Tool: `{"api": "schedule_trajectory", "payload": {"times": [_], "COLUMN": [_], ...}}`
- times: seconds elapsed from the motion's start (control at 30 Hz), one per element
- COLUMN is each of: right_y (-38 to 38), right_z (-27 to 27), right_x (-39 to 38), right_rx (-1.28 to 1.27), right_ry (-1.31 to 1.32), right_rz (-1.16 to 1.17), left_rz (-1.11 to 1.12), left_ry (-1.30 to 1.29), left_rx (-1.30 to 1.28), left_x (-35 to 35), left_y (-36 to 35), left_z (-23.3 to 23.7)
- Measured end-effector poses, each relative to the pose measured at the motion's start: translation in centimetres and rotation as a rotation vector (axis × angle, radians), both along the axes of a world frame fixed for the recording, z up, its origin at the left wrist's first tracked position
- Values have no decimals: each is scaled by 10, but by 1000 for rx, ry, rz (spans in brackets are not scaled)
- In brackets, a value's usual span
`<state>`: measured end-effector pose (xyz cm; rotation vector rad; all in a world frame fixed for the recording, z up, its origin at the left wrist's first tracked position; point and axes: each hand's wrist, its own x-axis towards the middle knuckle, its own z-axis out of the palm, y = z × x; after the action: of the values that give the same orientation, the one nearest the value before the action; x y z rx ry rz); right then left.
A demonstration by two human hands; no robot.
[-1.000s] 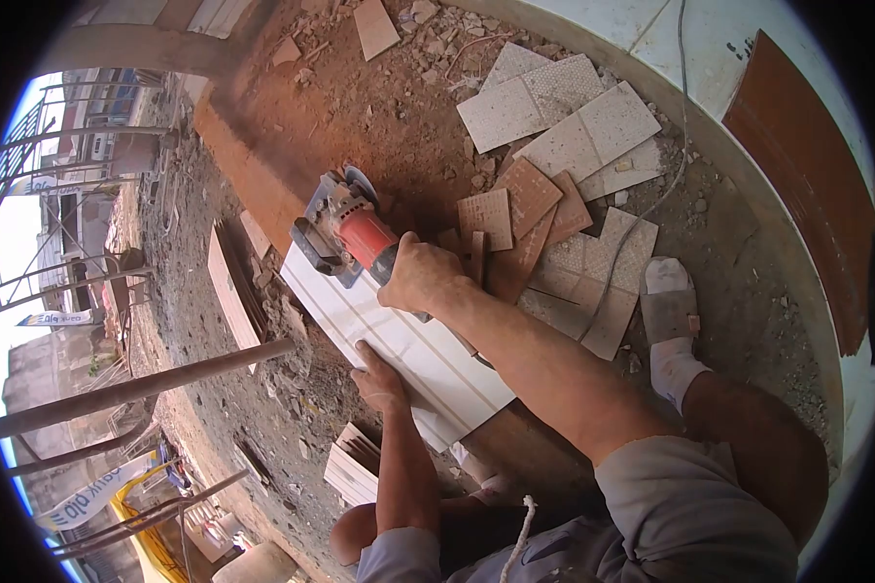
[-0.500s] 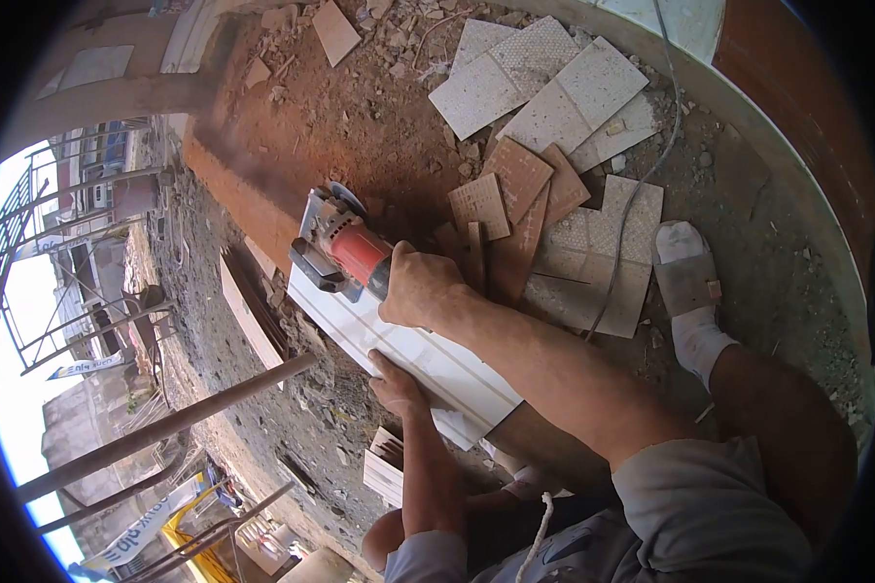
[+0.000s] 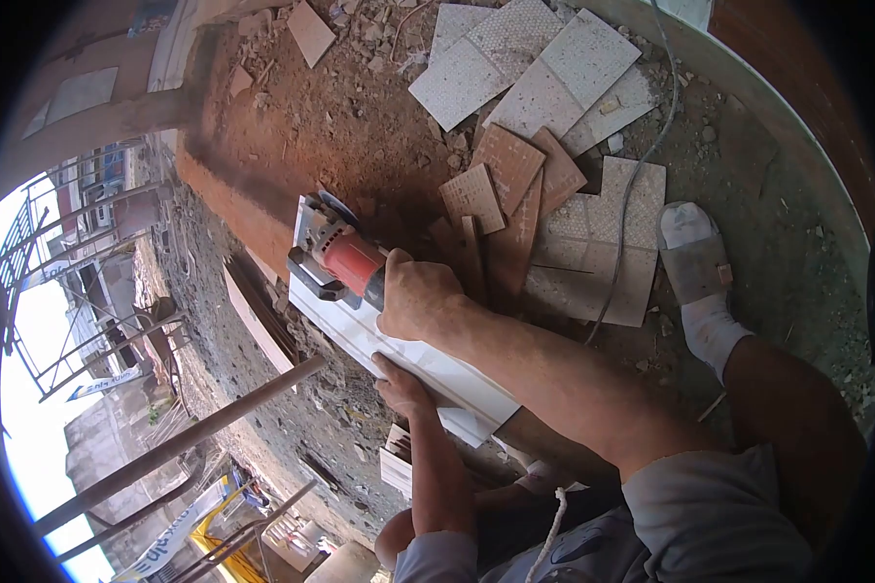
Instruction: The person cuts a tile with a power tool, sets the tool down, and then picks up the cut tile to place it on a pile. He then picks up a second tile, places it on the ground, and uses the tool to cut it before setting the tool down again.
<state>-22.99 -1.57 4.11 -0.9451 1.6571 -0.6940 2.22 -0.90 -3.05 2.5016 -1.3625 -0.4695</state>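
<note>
Your view has swung since the earlier frames, so the loose tiles sit higher in it and the red power saw (image 3: 350,260) sits lower, and your two hands look slightly closer together. Your right hand (image 3: 420,299) is closed around the rear of the saw's body, with the arm stretched across the long white striped tile (image 3: 355,328). The saw is at the far end of that tile, its round disc (image 3: 336,208) on the side away from you. Your left hand (image 3: 403,389) touches the tile's left edge, nearer to you than the saw; you cannot tell from here whether its fingers curl beneath. The tile lies aslant, its near end in front of your body. Right of the saw, reddish-brown tiles (image 3: 507,167) overlap on the ground, and pale patterned tiles (image 3: 593,63) spread beyond them. A gray cord (image 3: 642,170) runs over the tiles nearer your right foot (image 3: 693,255), which wears a sock and a sandal. Beside your left forearm is a small stack of tile pieces (image 3: 396,468), and a metal pole (image 3: 190,440) slants in from the left.
</note>
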Motion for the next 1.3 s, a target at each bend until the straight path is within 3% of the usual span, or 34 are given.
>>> {"api": "schedule_trajectory", "payload": {"times": [1.3], "right_y": [18], "right_z": [-4], "right_x": [1], "right_rx": [-50], "right_ry": [-28], "right_rz": [-39], "left_rz": [32], "left_ry": [-14], "left_rx": [41], "left_x": [-14], "left_y": [2], "left_z": [12]}}
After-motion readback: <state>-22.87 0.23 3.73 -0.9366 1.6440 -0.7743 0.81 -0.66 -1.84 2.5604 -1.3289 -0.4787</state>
